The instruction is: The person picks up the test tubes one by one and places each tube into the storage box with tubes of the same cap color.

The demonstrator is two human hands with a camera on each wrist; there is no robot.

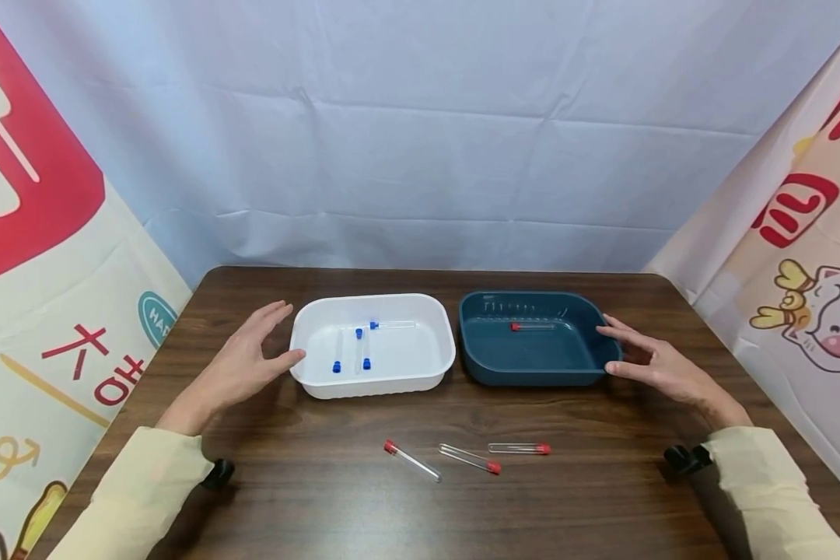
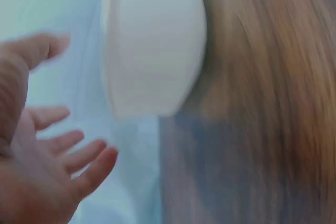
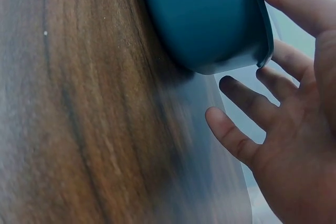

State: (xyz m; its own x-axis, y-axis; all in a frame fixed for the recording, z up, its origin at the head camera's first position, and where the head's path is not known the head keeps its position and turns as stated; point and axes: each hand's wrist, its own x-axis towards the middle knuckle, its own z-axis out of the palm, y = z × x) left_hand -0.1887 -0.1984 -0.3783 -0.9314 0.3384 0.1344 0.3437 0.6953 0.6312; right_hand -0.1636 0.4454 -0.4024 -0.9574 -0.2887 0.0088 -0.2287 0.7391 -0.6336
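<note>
My left hand (image 1: 243, 359) is beside the left end of the white basin (image 1: 378, 385), fingers spread and thumb tip close to its rim. In the left wrist view a gap shows between the fingers and the basin (image 2: 155, 51). At the right end of the dark teal basin (image 1: 532, 378), my right hand (image 1: 647, 362) has its fingertips right at the rim, its fingers loosely spread. Several clear tubes with blue caps (image 1: 367, 363) lie in the white basin. One red-capped tube (image 1: 532, 327) lies in the teal basin.
Three red-capped clear tubes lie on the brown wooden table (image 1: 308, 498) in front of the basins: a left one (image 1: 413, 460), a middle one (image 1: 469, 459) and a right one (image 1: 518, 449). A pale cloth (image 1: 420, 155) hangs behind the table; printed cloths flank it.
</note>
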